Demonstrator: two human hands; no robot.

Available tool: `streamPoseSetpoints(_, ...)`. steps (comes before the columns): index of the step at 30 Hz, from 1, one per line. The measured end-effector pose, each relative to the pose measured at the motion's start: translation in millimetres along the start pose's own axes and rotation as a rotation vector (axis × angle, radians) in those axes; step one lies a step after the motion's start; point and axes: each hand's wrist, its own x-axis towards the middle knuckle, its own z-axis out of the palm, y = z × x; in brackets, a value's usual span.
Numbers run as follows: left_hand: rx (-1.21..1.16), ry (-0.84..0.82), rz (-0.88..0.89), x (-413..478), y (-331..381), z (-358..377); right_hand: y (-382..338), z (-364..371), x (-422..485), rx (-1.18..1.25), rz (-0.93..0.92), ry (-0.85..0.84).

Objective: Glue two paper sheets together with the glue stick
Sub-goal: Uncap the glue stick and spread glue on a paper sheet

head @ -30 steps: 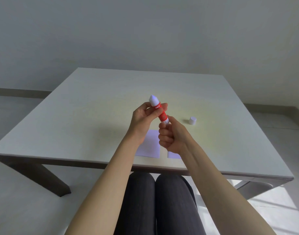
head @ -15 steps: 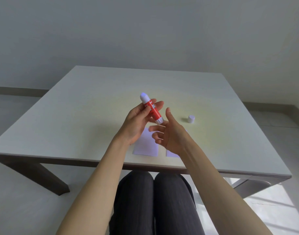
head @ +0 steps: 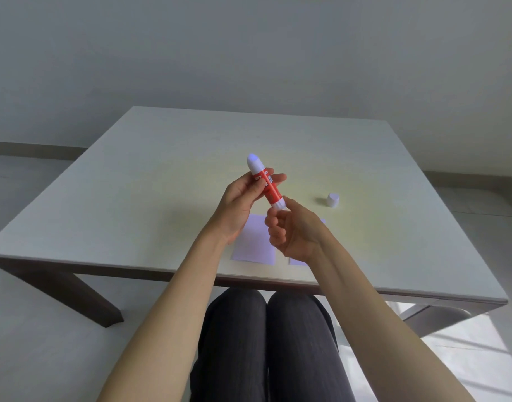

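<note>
My left hand (head: 239, 201) holds a red glue stick (head: 268, 185) by its middle, above the table, with its pale glue tip pointing up and away. My right hand (head: 292, 230) pinches the white base knob of the stick with thumb and fingers. The stick's white cap (head: 333, 200) stands on the table to the right. Two pale lilac paper sheets lie flat near the table's front edge: the left sheet (head: 253, 245) shows between my hands, and the right sheet (head: 297, 261) is mostly hidden under my right hand and wrist.
The white square table (head: 133, 184) fills the middle of the view, with dark legs beneath. My knees in dark trousers sit under its front edge. A grey wall stands behind it, and a chair seat shows at lower right.
My right hand opened and let go of the stick's base half a second ago, and now its fingers have closed on the base knob again. The left hand kept its hold throughout.
</note>
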Motion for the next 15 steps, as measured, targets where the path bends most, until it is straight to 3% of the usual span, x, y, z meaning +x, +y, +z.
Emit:
streamPoseSetpoints(5,0.054,-0.045,-0.011,-1.3,-2.1,3.2,5.1,2.2,2.7,0.106,0.117,0.016)
streamPoseSetpoints(10,0.053,-0.057,-0.048,-4.7,-1.2,-0.6,7.8,0.2,2.1,0.016,-0.045,-0.05)
streamPoseSetpoints(13,0.238,-0.113,-0.063,-3.1,2.5,-5.1,6.8,-1.1,1.0,0.049,-0.164,-0.075)
streamPoseSetpoints(15,0.505,-0.124,-0.097,-2.5,5.0,-22.1,2.6,-9.9,1.1,0.129,-0.236,-0.003)
